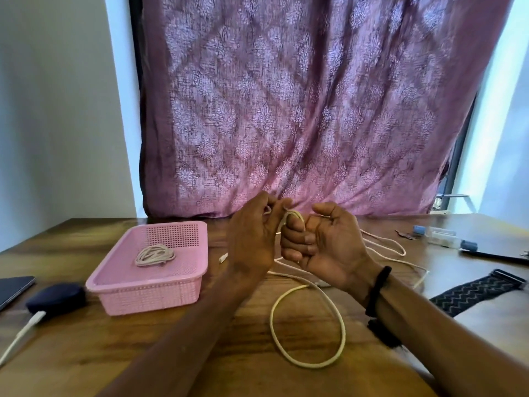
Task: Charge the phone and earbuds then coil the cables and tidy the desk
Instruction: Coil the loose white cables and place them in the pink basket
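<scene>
1. Wooden desk (86, 353) runs across the whole view, and at its far left edge a dark phone (14, 289) lies flat.
2. Just right of it sits a navy earbud case (55, 298) with a white charging lead (20, 335) plugged into its near end.
3. Next along, a pink basket (148, 293) stands on the desk, and inside it lies a coiled cable (154, 255), neatly bundled.
4. Centre now: the left hand (252, 242) is raised above the desk, its fingertips pinching the white cable (307, 325) near the top.
5. Touching it, the right hand (323, 247) faces palm-up, fingers curled, with the cable looped over its index finger.
6. Below the hands, the rest of that cable falls in one big loop on the desk, more of it trailing off right.
7. A black band (378, 290) wraps the right wrist.
8. Far right, a patterned strap (475, 290) lies on the desk, with clear blue-capped tubes (443, 237) behind it.
</scene>
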Demonstrator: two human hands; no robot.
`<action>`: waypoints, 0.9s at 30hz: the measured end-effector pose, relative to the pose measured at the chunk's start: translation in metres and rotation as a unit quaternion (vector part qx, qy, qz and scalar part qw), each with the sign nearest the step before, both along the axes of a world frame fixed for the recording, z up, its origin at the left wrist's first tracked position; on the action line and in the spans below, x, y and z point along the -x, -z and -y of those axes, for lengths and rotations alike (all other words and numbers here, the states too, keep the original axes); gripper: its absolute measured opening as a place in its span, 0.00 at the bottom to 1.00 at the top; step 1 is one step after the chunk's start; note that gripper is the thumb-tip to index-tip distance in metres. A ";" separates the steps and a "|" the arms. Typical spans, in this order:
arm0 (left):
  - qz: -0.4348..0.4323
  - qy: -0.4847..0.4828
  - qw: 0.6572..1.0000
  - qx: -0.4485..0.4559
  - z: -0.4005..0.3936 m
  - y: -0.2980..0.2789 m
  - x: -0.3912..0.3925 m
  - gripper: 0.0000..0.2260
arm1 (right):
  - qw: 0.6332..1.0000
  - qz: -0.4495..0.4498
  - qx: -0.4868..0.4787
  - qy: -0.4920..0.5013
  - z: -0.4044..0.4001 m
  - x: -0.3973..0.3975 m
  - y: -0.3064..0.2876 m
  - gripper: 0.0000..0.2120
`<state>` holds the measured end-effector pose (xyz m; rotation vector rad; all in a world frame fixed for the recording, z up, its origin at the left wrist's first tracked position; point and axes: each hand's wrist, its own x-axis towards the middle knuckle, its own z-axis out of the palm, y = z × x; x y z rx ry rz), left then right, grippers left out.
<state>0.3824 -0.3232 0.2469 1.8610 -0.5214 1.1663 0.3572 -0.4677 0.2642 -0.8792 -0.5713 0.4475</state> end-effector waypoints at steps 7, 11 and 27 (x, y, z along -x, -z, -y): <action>-0.060 0.024 0.990 -0.123 0.014 0.037 -0.002 0.16 | 0.980 -0.014 -0.107 0.165 0.001 -0.006 -0.011 0.11; -0.075 0.005 0.979 -0.187 0.020 0.033 0.005 0.16 | 0.913 0.150 0.039 0.377 0.012 -0.018 -0.002 0.11; 0.031 -0.009 0.960 -0.279 0.000 -0.007 0.026 0.07 | 0.636 0.412 0.374 0.535 0.008 -0.010 0.023 0.15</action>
